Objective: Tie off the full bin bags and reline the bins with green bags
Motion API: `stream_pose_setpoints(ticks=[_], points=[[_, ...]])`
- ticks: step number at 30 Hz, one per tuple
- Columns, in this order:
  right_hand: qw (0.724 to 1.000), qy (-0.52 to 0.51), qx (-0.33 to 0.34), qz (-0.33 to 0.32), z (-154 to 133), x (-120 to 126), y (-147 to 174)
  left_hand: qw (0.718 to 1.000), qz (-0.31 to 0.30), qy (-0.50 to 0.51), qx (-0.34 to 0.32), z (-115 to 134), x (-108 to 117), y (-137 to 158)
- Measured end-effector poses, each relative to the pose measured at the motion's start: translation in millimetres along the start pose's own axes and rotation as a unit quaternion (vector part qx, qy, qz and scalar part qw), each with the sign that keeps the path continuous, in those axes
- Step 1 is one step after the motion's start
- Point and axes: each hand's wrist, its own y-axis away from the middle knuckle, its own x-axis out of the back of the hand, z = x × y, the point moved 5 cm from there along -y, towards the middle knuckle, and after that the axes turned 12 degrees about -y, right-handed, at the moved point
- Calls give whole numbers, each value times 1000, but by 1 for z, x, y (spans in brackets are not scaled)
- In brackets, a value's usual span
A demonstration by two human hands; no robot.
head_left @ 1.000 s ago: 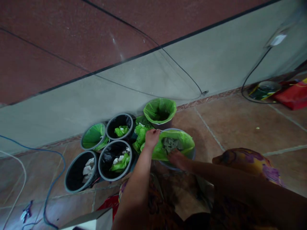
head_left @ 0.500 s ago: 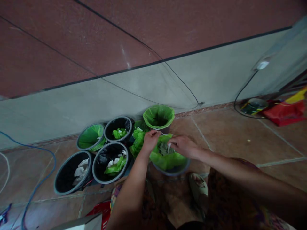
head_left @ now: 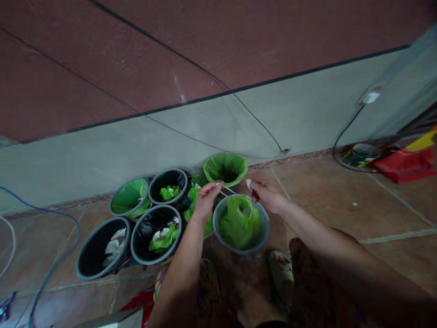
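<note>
A green plastic bag (head_left: 241,223) is gathered together inside a grey bucket (head_left: 220,237) between my feet. My left hand (head_left: 206,200) pinches a white drawstring (head_left: 228,189) that runs to the top of the bag. Across from it, my right hand (head_left: 266,195) is closed, with a crumpled white end (head_left: 249,184) sticking out at its fingertips. A loop of the string hangs from beneath that hand to the bag. The bag's contents are mostly hidden.
Behind stands a bin with a green liner (head_left: 225,168). Several bins sit to the left, including a black-lined bin (head_left: 157,234) holding green and white waste. A blue hose (head_left: 64,257) crosses the floor. A red dustpan (head_left: 406,166) lies by the wall at right.
The green bag's rim, spread wide over the bucket before, is now drawn in and the bucket's rim shows. My hands have moved apart, the right one rising out of the bag.
</note>
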Motion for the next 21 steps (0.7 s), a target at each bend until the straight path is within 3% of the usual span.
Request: stream_pose_setpoints(ticks=[4,7,9,15,17,21], points=[[992,82,-2,-93,14,-21,4,997,-56,-28,-50,9,-17,2],[975,139,-14,-170,27,-36,6,996,-51,-38,-66,14,-25,2],[968,173,-10,-181,32,-40,4,995,-46,-48,-68,11,-26,-2],[979,148,-16,-140,25,-30,0,983,108,-138,59,-44,-5,-16],[981,134,-23,-137,20,-27,2,987,47,-145,56,-60,-15,-16],[983,105,-32,-147,13,-28,4,978,-164,-128,24,-76,-51,-1]])
